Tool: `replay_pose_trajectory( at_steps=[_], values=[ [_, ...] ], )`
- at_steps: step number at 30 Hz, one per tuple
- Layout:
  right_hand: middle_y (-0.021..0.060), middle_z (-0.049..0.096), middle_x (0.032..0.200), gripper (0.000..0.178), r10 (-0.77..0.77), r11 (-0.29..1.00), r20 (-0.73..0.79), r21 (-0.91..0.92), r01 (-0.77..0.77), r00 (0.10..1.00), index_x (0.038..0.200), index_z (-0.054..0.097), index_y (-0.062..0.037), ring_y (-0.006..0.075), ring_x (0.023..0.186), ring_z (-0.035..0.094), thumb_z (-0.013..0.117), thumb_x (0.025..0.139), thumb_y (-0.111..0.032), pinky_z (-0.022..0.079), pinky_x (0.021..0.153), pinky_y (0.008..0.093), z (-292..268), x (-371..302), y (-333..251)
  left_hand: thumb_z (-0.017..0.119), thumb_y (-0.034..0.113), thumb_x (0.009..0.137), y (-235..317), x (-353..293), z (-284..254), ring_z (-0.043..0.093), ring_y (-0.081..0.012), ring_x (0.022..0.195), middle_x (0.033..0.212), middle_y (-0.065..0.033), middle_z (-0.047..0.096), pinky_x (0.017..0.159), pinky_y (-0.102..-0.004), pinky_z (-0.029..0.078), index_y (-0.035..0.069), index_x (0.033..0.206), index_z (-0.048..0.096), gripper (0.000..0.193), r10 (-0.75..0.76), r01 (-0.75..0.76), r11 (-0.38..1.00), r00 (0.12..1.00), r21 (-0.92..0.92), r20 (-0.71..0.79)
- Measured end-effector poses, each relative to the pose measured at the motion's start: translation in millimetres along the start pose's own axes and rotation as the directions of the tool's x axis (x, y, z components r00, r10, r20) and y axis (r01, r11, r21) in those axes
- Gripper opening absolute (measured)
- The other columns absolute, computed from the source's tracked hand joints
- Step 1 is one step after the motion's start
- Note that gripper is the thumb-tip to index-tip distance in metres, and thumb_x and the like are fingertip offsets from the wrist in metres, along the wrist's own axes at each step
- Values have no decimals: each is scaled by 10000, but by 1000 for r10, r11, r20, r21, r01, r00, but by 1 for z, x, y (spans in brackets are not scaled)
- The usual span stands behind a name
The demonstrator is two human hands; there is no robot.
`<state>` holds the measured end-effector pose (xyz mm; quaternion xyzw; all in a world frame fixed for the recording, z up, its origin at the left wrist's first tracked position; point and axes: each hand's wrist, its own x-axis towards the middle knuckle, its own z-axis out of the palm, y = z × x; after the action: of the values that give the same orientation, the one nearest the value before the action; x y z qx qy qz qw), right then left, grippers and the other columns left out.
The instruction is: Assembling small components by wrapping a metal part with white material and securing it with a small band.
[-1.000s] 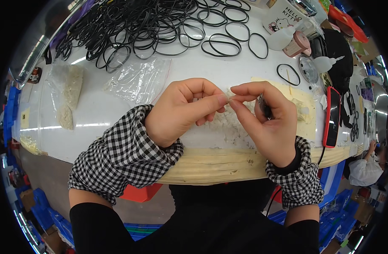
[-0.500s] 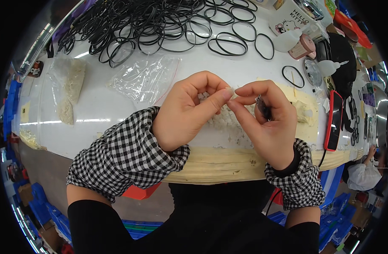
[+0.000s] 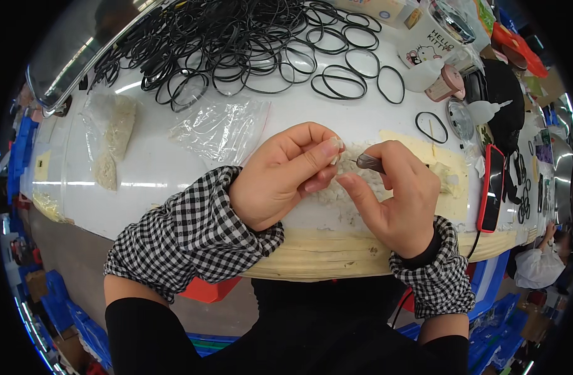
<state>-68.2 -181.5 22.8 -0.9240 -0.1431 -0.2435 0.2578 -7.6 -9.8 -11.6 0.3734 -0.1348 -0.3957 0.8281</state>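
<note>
My left hand [image 3: 280,178] pinches a small whitish piece [image 3: 337,144] between thumb and forefinger, its other fingers curled in behind. Close by on the right, my right hand [image 3: 404,197] grips a small dark grey tool [image 3: 370,164] with a thin tip pointed toward that piece. Its exact kind does not show; the curled fingers cover part of it. The right thumb sits apart from the forefinger. Beneath both hands, a heap of small white pieces [image 3: 339,192] lies on the white table [image 3: 167,200], partly covered by the hands.
Black rubber-like rings [image 3: 205,44] are piled at the back. Left of my hands lie a clear zip bag [image 3: 227,128] and a bag of beige bits [image 3: 116,134]. A red-edged phone [image 3: 491,187], squeeze bottle [image 3: 484,111] and white cup [image 3: 431,44] stand or lie right. Another person [image 3: 539,267] is far right.
My hands have moved apart slightly. The grey tool, earlier tucked in my right palm, now sticks out past the fingers toward the whitish piece. The view has shifted a little.
</note>
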Motion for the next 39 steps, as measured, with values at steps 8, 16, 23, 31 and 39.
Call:
replay_pose_trajectory(
  at_steps=[8, 16, 23, 31, 39],
  values=[
    [51, 543, 640, 289, 68, 996, 43, 62, -71, 997, 717, 551, -45, 177, 485, 523, 745, 753, -256, 393, 417, 276, 5, -1, -2, 465, 171, 971, -3, -3, 7, 411, -44, 675, 832, 11, 509, 600, -160, 351, 35, 1016, 506, 149, -39, 37, 987, 999, -157, -10],
    [58, 583, 735, 254, -66, 969, -132, 229, 95, 989, 840, 635, -39, 189, 577, 587, 714, 606, 18, 458, 494, 266, 13, 0, -2, 479, 182, 967, -5, -2, 7, 415, -45, 677, 819, 11, 534, 608, -163, 349, 42, 1020, 517, 155, 3, -6, 999, 999, -47, -48],
    [53, 584, 732, 284, -216, 976, -111, 5, 218, 970, 853, 644, -52, 187, 577, 588, 654, 585, 42, 462, 494, 276, 8, 2, 4, 498, 172, 958, -3, 1, 6, 428, -36, 691, 858, 19, 549, 621, -158, 354, 61, 1014, 528, 127, -61, 56, 997, 992, -56, -108],
    [66, 599, 733, 232, -6, 971, -68, 238, 22, 998, 836, 652, -25, 183, 584, 596, 684, 627, 69, 468, 499, 259, 2, 3, -3, 515, 167, 950, -4, 0, 4, 432, -35, 664, 823, 14, 558, 590, -163, 358, 48, 1000, 527, 130, 21, -18, 999, 996, 41, -84],
    [64, 597, 724, 206, -8, 980, -85, 200, 25, 996, 842, 658, -30, 176, 573, 590, 681, 659, 62, 463, 491, 260, 10, -1, -1, 505, 170, 953, -7, 1, 10, 434, -40, 650, 805, 10, 569, 586, -171, 363, 46, 989, 521, 130, 85, -65, 989, 984, 130, -154]
  ],
)
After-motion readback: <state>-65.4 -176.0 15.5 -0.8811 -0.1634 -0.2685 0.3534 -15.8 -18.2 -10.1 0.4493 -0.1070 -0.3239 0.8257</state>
